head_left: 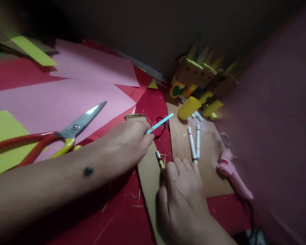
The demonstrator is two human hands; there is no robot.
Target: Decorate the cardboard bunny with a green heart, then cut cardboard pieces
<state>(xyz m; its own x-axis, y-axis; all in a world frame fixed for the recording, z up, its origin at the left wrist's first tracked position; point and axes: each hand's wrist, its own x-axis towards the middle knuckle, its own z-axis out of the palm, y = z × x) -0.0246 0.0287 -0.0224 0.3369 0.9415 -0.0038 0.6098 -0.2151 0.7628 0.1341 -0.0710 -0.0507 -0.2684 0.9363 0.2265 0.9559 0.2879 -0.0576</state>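
My left hand (136,141) is closed on a thin light-blue stick (160,123), pinched between thumb and fingers, above the far end of a cardboard strip (150,177). My right hand (183,187) rests over the strip and the wooden board, its fingers bent and pressed together. Beside its thumb and index finger lies a pencil (160,161) with a metal and white end; whether the hand grips it is unclear. Just beyond the right fingertips lie two white markers (191,141), partly touching at their near ends.
Open scissors (76,126) lie on pink paper (91,92) at the left, near yellow-green paper (5,129). Yellow paper tubes (188,108) and a cardboard piece with spikes (193,71) stand on the board (211,173). A pink glue gun (232,173) lies right.
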